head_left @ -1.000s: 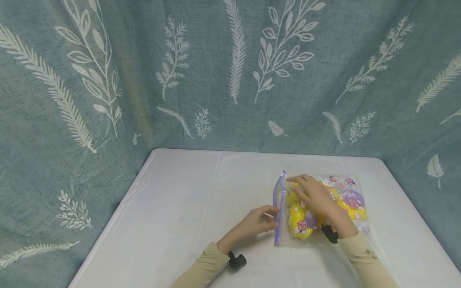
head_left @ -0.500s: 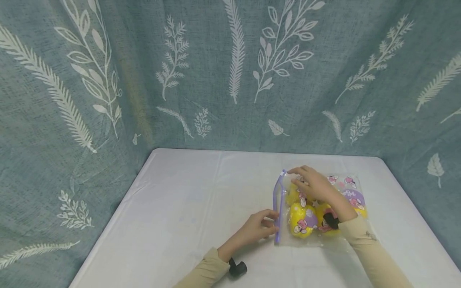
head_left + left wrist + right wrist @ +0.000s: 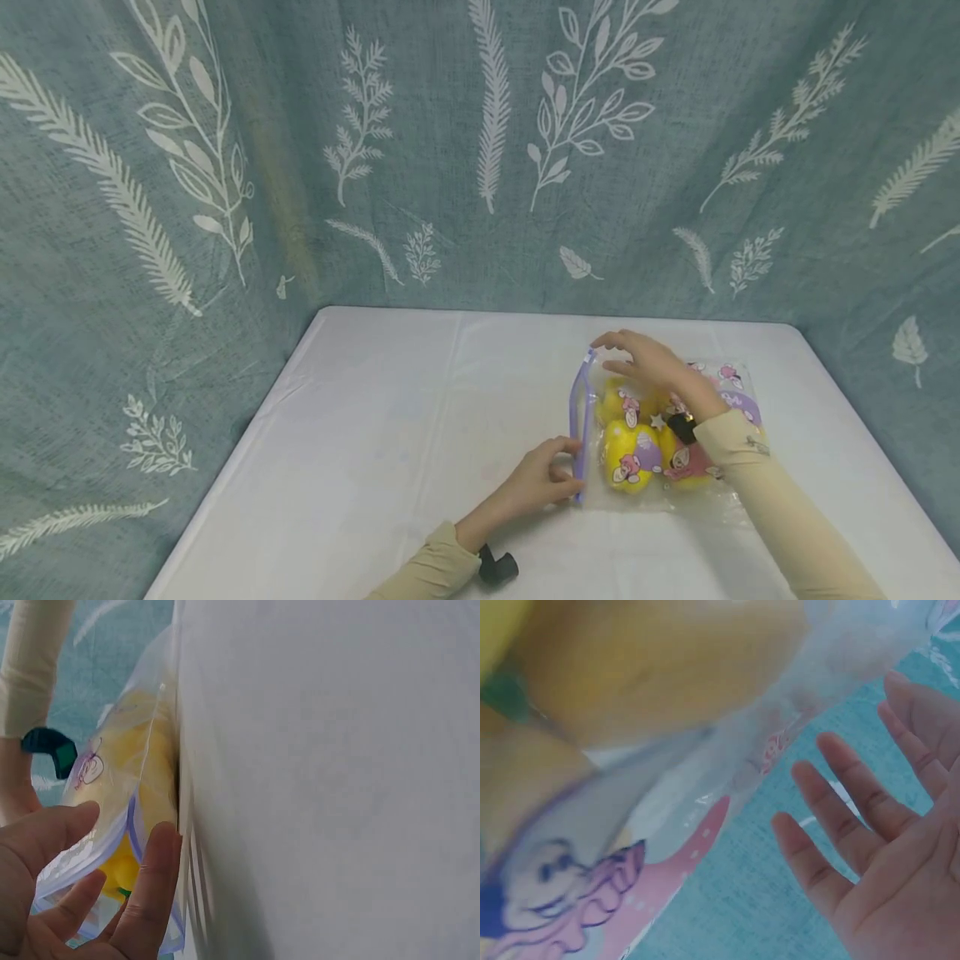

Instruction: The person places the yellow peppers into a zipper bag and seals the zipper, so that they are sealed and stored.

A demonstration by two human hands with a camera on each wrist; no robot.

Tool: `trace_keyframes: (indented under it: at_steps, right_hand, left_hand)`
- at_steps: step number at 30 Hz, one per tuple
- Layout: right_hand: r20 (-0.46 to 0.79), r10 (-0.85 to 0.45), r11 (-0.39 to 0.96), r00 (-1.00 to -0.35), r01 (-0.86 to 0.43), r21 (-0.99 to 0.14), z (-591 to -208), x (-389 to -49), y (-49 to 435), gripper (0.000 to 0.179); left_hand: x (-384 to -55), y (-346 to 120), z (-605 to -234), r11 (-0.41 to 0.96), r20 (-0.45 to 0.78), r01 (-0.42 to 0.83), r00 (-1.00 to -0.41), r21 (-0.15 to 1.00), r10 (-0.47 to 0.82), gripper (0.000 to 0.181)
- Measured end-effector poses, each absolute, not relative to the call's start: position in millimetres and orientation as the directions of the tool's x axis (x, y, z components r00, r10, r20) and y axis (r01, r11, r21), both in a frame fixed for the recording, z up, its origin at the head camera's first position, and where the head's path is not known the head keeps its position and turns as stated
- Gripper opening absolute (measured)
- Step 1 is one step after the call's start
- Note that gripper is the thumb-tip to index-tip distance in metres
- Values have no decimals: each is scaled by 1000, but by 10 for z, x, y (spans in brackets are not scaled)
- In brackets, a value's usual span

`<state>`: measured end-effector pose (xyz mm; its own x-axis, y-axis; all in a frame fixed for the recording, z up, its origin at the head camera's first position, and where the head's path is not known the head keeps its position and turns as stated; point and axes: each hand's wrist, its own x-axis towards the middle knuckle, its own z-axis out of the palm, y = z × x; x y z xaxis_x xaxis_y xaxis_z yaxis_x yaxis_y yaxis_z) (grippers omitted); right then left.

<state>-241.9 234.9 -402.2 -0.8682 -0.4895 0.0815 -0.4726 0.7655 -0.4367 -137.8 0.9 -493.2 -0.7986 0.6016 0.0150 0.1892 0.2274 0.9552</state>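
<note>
A clear zip bag [image 3: 611, 492] with a purple zip edge and printed cartoon figures lies at the right of the table. Inside are several rounded yellow things [image 3: 625, 437]; green bits show on them in the wrist views, but their kind is unclear. My left hand [image 3: 534, 479] is at the near end of the zip edge, thumb and fingers spread apart beside the parted bag mouth [image 3: 129, 825]. Over the bag's far corner, my right hand [image 3: 647, 360] reaches toward the zip's far end. Its fingers [image 3: 844, 817] are extended and separate, holding nothing.
A white cloth covers the table [image 3: 397, 417]. Behind and at the sides hangs a blue-green curtain [image 3: 442, 167] with white leaf prints. A black wrist camera [image 3: 498, 568] sits under the left wrist.
My right hand has moved up and slightly left, away from over the bag's middle to its far edge, uncovering more yellow contents. The left hand has hardly moved.
</note>
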Motion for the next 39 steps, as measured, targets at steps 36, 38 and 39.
trace_keyframes:
  at_steps: [36,38,39]
  right_hand:
    - [-53,-503,642,-863,-332,-691,-4201,-2964,2345,26]
    - [-52,-495,647,-867,-328,-689,-4204,-2970,2345,26]
    - [-49,-491,649,-870,-328,-687,-4205,-2973,2345,26]
  left_hand:
    - [-1299,69,-4953,280,37,227,-833,933,553,94]
    - [-1296,67,-4950,274,34,220,-832,936,553,96]
    - [-1295,65,-4950,270,41,228,-829,936,557,96]
